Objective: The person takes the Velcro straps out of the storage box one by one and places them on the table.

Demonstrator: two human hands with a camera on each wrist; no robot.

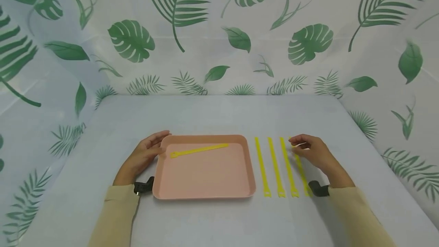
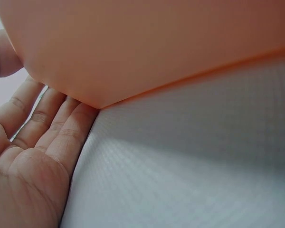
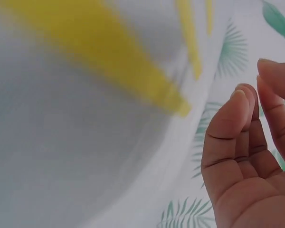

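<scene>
Yellow strips on table: four, side by side at 3 o'clock of the tray, running from far edge toward the near edge, each with a small notched end nearest the person; rightmost one partly under the right hand.
Yellow strip in tray: one, lying slantwise across the far half of the tray, widened end toward 9 o'clock, narrow tip toward 2 o'clock.
Tray: pink, rectangular with rounded corners, flat on the table, near the middle, slightly toward 9 o'clock.
Left hand: at the tray's far left corner, 10 o'clock of the tray; fingers straight and relaxed, resting against the rim; thumb near the top edge. Seen in the left wrist view as an open palm with fingertips tucked against the tray's underside wall.
Right hand: over the far end of the rightmost strip, 3 o'clock of the tray; fingers loosely curled, tips close to the strip's top end. Cannot tell whether touching the strip or just above it. In the right wrist view, fingers bent and apart from the blurred yellow strip, nothing seen held between them.
Sleeves: pale beige, with dark straps at both wrists.
Table: covered in pale grey cloth.
Backdrop: white sheet printed with green leaves, at 12 o'clock and along both sides.
</scene>
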